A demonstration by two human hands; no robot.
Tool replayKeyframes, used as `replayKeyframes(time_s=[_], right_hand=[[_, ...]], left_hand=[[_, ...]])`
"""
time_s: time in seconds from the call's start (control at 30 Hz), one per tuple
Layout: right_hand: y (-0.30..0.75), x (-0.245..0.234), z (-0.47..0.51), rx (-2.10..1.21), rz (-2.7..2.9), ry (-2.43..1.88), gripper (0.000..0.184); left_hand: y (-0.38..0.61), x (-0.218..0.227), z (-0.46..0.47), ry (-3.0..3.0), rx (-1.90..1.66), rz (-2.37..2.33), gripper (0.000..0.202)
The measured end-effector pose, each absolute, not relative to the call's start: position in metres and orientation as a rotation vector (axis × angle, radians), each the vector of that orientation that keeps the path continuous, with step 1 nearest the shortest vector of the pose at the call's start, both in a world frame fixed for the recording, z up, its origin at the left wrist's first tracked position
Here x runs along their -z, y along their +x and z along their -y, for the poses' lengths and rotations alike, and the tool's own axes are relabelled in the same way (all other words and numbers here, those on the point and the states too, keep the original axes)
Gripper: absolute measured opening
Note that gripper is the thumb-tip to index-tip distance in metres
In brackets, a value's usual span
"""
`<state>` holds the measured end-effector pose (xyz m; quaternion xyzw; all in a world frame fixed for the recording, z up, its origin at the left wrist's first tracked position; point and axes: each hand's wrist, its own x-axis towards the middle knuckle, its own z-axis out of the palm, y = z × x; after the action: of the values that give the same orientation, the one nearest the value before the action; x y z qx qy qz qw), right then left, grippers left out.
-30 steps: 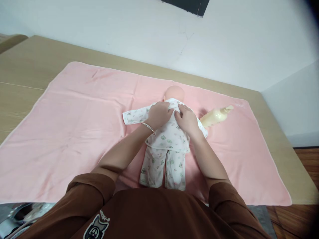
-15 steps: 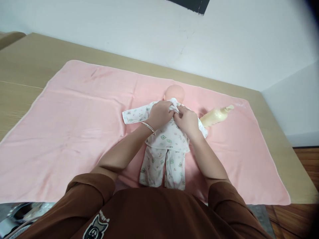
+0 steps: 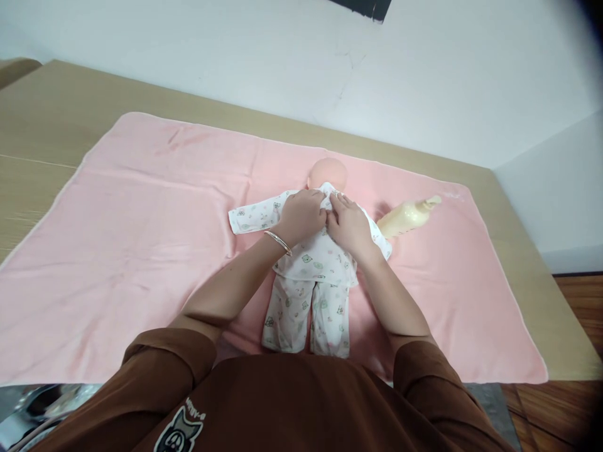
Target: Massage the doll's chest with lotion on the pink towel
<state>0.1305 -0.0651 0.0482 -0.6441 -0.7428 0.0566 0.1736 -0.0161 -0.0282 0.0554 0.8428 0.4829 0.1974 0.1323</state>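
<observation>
A doll lies on its back, its bald head (image 3: 328, 174) pointing away from me. It wears a white printed baby shirt (image 3: 316, 260) and matching baby trousers (image 3: 288, 317). My left hand (image 3: 304, 215), a bangle at its wrist, is at the shirt's upper front, fingers curled in on the cloth by the collar. Beside it, my right hand (image 3: 348, 227) rests on the chest and shoulder, its fingers stretched out over the fabric. The thumbs are close together at the middle of the chest. My hands hide much of the upper shirt.
Under the doll a pink blanket (image 3: 155, 251) spreads over a wooden table (image 3: 108, 88). A pale yellow pump bottle (image 3: 407, 216) lies by the sleeve on the right. A white wall (image 3: 264, 63) stands behind the table. Various items (image 3: 51, 402) show below the table at lower left.
My right fingers have loosened from the bunched cloth near the collar and lie flatter over the shirt. My left hand has barely moved. The view has shifted slightly.
</observation>
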Motion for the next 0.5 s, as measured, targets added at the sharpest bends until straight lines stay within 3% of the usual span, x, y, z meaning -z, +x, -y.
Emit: replayKeyframes(time_s=[0.13, 0.33, 0.5], right_hand=[[0.128, -0.052, 0.068, -0.190, 1.986, -1.912, 0.047], [0.136, -0.039, 0.052, -0.201, 2.008, -1.952, 0.057], [0.133, -0.043, 0.060, -0.227, 2.089, -1.869, 0.055]], left_hand=[[-0.016, -0.053, 0.027, 2.381, -0.578, -1.485, 0.019], [-0.010, -0.038, 0.020, 2.343, -0.633, -1.530, 0.032], [-0.008, -0.045, 0.030, 2.437, -0.592, -1.505, 0.031]])
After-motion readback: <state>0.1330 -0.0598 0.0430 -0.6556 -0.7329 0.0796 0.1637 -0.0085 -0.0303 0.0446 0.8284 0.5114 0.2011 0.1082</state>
